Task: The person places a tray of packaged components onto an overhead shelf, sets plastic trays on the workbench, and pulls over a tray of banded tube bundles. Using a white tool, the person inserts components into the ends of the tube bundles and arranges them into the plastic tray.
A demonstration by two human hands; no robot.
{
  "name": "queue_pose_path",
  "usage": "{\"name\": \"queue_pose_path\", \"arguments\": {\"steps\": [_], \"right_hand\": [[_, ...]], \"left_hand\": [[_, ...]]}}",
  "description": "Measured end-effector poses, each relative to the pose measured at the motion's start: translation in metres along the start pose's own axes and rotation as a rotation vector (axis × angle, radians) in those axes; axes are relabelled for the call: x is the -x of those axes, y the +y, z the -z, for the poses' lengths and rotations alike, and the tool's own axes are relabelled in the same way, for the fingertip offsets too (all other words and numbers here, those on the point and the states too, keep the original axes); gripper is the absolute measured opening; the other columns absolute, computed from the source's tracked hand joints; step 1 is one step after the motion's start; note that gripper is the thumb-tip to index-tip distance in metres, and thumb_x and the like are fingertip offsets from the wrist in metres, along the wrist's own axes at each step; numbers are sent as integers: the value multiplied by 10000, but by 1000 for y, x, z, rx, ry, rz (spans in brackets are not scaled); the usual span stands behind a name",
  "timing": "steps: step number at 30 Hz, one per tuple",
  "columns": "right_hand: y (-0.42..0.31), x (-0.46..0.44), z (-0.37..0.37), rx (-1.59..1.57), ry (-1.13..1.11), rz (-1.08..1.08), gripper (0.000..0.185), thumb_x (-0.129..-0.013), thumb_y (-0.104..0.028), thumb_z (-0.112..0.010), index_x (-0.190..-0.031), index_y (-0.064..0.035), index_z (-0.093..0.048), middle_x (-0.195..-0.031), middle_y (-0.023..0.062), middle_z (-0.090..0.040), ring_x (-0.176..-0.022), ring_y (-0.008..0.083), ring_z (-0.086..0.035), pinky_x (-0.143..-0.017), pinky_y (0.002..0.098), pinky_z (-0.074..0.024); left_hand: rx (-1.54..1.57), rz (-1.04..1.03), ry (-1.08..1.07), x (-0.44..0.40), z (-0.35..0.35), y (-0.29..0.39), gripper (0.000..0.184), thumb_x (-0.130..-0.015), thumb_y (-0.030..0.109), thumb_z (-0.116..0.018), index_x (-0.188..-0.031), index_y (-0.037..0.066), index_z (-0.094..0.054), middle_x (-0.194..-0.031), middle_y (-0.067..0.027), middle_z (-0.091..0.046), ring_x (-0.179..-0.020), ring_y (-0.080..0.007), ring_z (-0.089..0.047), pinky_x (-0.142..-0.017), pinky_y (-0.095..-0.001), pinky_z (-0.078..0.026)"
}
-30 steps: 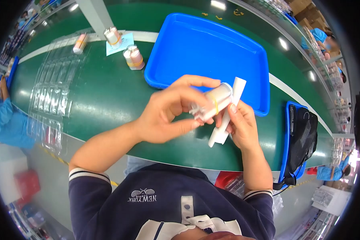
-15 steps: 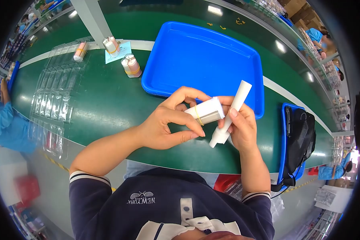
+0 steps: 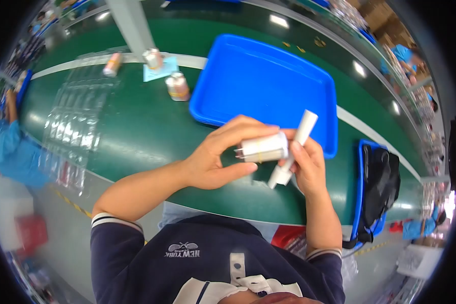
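My left hand (image 3: 220, 154) curves round a white bundle (image 3: 264, 148) with a thin yellow rubber band about its middle. The fingers lie along its upper side, and the thumb is below, near its left end. In my right hand (image 3: 309, 167) a slim white tube (image 3: 305, 126) is gripped between thumb and fingers, slanting, with its narrower end (image 3: 279, 177) pointing down. The bundle's right end meets the right hand's fingers, partly hidden there. Motion blur hides the finer detail of the bundle.
A blue tray (image 3: 200, 104) lies beyond my hands on the green table (image 3: 137, 137). Banded bundles (image 3: 178, 87) stand at the back left, near clear plastic blister trays (image 3: 73, 119). At the right a black bag (image 3: 380, 177) rests in a blue bin. A co-worker's blue sleeve (image 3: 15, 157) is at the left.
The bundle has turned slightly and moved nearer the right hand. My left fingers, earlier near the band, now lie over the bundle's top. The view has shifted a little.
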State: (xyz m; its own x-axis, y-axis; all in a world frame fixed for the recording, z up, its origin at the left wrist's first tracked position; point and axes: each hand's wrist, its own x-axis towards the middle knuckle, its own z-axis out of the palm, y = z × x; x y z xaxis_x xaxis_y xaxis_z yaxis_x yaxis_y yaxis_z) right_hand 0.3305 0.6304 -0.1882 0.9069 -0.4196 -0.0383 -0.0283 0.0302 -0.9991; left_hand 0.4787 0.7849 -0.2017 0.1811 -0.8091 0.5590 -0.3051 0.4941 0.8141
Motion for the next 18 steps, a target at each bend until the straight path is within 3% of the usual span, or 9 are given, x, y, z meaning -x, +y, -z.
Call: {"name": "queue_pose_path", "arguments": {"steps": [1, 4, 7, 9, 11, 13, 16, 18], "right_hand": [[1, -1, 0, 33, -8, 39, 337, -897, -300, -482, -1074, -30, -582, -661, -10, -566, -553, 28, -460, -466, 165, -298], [1, -1, 1, 90, 36, 53, 306, -875, -290, -511, -1035, -46, -603, -638, -12, -544, -508, 17, -384, -452, 169, -259], [-3, -2, 2, 92, 51, 62, 291, -857, -260, -540, -1014, -21, -599, -616, -8, -525, -489, 23, -352, -445, 171, -249], [-5, -3, 0, 73, 58, 90, 270, -856, -234, -540, -992, -8, -594, -607, -1, -520, -486, 22, -349, -443, 168, -248], [-5, -3, -1, 73, 58, 97, 260, -856, -222, -537, -981, -1, -592, -604, 3, -518, -483, 23, -347, -441, 166, -246], [-7, -2, -3, 79, 55, 98, 251, -857, -213, -535, -971, 4, -590, -600, 4, -516, -479, 22, -344, -437, 163, -242], [-2, -3, -2, 106, 29, 113, 228, -879, -199, -504, -966, -1, -578, -606, 2, -508, -459, 14, -341, -421, 148, -243], [0, -5, -3, 96, 35, 100, 224, -869, -194, -522, -955, 2, -586, -605, 5, -516, -469, 18, -350, -430, 154, -250]], "left_hand": [[289, 64, 121, 4, -8, 0, 545, -739, -4, -625, -1226, 19, -384, -1172, -143, -497, -1081, -195, -488, -889, -340, -401], [473, -51, 344, -4, 1, 17, 408, -737, 9, -654, -1058, 53, -406, -1129, -128, -519, -1059, -175, -500, -857, -314, -427], [409, -97, 630, 0, 33, 31, 317, -777, 50, -623, -1034, 43, -437, -1020, -98, -545, -959, -144, -532, -817, -292, -443], [331, -140, 809, 5, 62, 52, 198, -867, 180, -518, -997, 41, -466, -888, -55, -517, -804, -124, -557, -695, -260, -482], [117, -31, 939, 15, 99, 73, 225, -899, 269, -454, -937, 48, -478, -837, -44, -523, -750, -123, -573, -629, -278, -518], [-25, 57, 1004, 20, 141, 85, 231, -874, 258, -534, -946, 49, -471, -844, -54, -539, -699, -125, -586, -592, -286, -529], [-650, 85, 1033, 33, 215, 77, 289, -813, 194, -643, -970, 22, -471, -776, -55, -593, -658, -102, -573, -569, -246, -486], [-902, 202, 1007, 48, 259, 56, 342, -744, 210, -703, -958, 29, -507, -752, -64, -610, -651, -111, -569, -585, -260, -463]]}}
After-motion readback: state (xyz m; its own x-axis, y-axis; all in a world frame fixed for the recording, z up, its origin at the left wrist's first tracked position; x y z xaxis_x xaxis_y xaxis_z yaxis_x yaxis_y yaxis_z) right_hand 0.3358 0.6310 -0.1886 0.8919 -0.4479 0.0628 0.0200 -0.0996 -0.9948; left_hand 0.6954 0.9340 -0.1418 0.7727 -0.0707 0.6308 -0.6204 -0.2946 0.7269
